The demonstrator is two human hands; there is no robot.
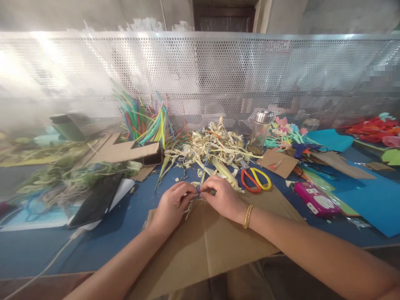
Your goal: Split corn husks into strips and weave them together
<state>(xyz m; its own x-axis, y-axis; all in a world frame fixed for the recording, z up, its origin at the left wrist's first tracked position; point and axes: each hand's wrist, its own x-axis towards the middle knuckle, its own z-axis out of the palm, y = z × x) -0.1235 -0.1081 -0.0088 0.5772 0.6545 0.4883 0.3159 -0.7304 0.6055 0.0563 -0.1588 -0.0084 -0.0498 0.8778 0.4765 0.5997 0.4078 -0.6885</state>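
tabletop (109, 239), blue stem (205, 164) between left hand (174, 204) and right hand (224, 197)

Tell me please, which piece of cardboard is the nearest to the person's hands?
The large cardboard sheet under the left hand and right hand. The small piece behind the scissors and the cut piece at left lie farther away.

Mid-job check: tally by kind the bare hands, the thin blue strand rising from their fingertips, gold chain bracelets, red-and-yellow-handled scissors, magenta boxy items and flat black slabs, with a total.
Bare hands, left hand and right hand: 2
Thin blue strand: 1
Gold chain bracelet: 1
Red-and-yellow-handled scissors: 1
Magenta boxy item: 1
Flat black slab: 1
Total: 7
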